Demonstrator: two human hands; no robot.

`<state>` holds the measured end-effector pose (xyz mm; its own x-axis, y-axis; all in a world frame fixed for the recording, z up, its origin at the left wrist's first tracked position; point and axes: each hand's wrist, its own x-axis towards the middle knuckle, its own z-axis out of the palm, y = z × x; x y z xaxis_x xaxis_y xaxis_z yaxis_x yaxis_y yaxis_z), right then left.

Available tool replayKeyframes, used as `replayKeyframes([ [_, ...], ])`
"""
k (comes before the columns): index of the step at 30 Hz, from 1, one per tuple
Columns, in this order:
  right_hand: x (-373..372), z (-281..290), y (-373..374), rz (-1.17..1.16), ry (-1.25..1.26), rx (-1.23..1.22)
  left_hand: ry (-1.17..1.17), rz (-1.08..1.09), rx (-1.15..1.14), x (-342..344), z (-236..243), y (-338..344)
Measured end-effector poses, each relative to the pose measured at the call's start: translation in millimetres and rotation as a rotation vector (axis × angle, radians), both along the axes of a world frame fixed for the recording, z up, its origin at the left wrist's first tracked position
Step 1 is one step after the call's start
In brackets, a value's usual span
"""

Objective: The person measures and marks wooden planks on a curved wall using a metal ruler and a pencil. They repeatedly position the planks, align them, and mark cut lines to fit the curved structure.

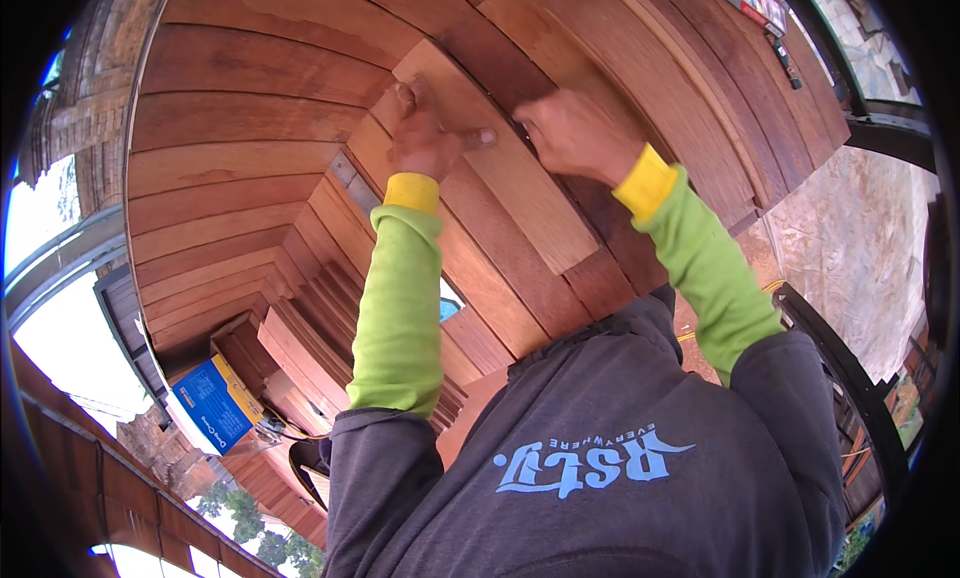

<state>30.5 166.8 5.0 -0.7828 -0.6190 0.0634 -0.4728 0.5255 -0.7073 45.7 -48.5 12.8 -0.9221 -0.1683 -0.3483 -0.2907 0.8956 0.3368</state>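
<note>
A light brown wooden board [525, 193] lies slantwise on top of other reddish planks. My left hand [425, 138] rests on its upper part, the thumb stretched across the face and the other fingers apart from it near the left edge. Just to the right, my right hand [575, 136] is closed beside the board's right edge. A small dark bit shows at its fingertips, too little to name. Both forearms wear bright green sleeves with yellow cuffs.
Reddish planks [240, 108] line the left side, with narrow strips [320, 318] stacked below. A blue and yellow box [215, 403] stands at the lower left. Small red and black items [765, 18] lie at the upper right. Dark metal frame bars [850, 378] run along the right.
</note>
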Motion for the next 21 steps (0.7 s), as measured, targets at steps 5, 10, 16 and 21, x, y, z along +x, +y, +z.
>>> replayKeyframes([
  [5, -84, -11, -54, 0.034, 0.047, -0.039, -0.039, 0.005, 0.007, -3, 14, 11],
  [10, -86, 0, -58, 0.036, 0.101, 0.069, -0.052, 0.024, -0.002, -2, 17, 11],
  [16, -12, 14, -2, 0.102, 0.063, 0.132, -0.049, 0.006, -0.062, -1, 15, 11],
  [21, 86, 33, 64, 0.116, -0.046, 0.290, -0.053, 0.011, -0.008, -4, 13, 11],
])
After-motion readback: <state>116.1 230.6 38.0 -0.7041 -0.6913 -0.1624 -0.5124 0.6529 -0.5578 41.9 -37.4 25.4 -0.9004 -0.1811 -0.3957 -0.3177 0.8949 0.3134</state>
